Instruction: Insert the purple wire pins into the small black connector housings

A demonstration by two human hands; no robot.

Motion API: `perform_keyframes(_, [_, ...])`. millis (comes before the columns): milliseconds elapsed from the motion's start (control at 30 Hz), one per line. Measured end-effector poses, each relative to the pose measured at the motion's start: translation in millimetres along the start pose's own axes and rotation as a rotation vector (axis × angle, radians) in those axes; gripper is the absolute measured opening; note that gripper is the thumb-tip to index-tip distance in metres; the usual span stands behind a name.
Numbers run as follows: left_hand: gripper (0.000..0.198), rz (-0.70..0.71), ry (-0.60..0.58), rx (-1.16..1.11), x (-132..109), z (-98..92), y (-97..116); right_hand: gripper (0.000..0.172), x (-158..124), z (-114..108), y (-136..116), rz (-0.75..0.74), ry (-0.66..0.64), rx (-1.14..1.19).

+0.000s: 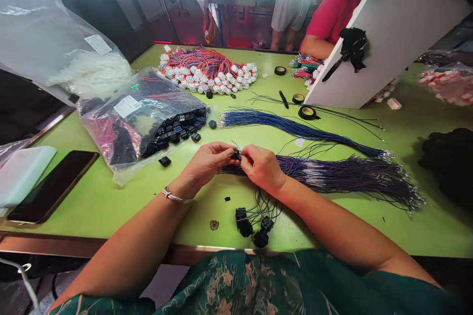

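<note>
My left hand [209, 161] and my right hand [261, 167] meet over the green table [111, 197], both pinched on a small black connector [235, 155] with thin wires running from it. Just behind my right hand lies a bundle of purple wires [351, 174] with metal tips, stretching to the right. A bundle of blue wires [295, 128] lies further back. Near the table's front edge sit several black connectors with wires fitted [251, 224]. A silver bracelet is on my left wrist.
A clear bag of black connectors [148, 118] spills open at left, next to a phone [53, 187] and a white box [22, 172]. Red-wired white connectors [210, 74] are heaped at the back. Tape rolls [306, 112] lie by a white board [384, 29]. A person in red [332, 15] sits opposite.
</note>
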State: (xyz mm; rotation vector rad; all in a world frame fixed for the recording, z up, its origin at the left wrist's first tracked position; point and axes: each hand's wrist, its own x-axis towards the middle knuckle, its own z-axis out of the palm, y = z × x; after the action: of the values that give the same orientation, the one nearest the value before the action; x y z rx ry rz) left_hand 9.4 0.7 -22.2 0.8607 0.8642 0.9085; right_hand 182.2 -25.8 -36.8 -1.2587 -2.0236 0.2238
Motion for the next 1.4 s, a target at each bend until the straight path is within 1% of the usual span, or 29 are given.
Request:
perform_keyframes(100, [0.027, -0.038, 0.021, 0.031, 0, -2.0, 3, 0.014, 1, -2, 0, -0.050, -0.007, -0.063])
perform_keyframes(200, [0.027, -0.052, 0.026, 0.057, 1, -3.6, 5, 0.015, 3, -4, 1, -0.066, -0.008, -0.074])
perform_keyframes(367, [0.029, -0.047, 0.005, 0.065, 0, -3.8, 8, 0.014, 4, -5, 4, -0.113, 0.007, -0.088])
perform_keyframes(533, [0.027, -0.019, 0.006, 0.122, 1, -6.6, 8, 0.014, 3, -4, 5, -0.203, 0.032, -0.197])
perform_keyframes(633, [0.026, 0.019, -0.013, 0.151, 1, -8.0, 5, 0.013, 2, -3, 4, -0.187, 0.029, -0.144])
perform_keyframes(733, [0.028, 0.020, -0.035, 0.111, 1, -6.3, 3, 0.013, 1, -2, 4, -0.163, 0.023, -0.089])
perform_keyframes(900, [0.028, -0.013, -0.053, 0.020, 1, -1.8, 3, 0.013, -1, -1, 4, -0.187, 0.047, -0.119])
perform_keyframes(1033, [0.025, -0.033, -0.065, -0.014, 2, -1.7, -1, 0.015, -2, 1, 4, -0.189, 0.077, -0.152])
perform_keyframes(1233, [0.023, 0.042, 0.010, -0.022, 2, 2.4, -6, 0.013, -3, 4, 4, -0.171, 0.097, -0.157])
perform_keyframes(1400, [0.025, 0.082, 0.041, -0.012, 1, 5.9, -5, 0.013, -2, 3, 4, -0.164, 0.145, -0.101])
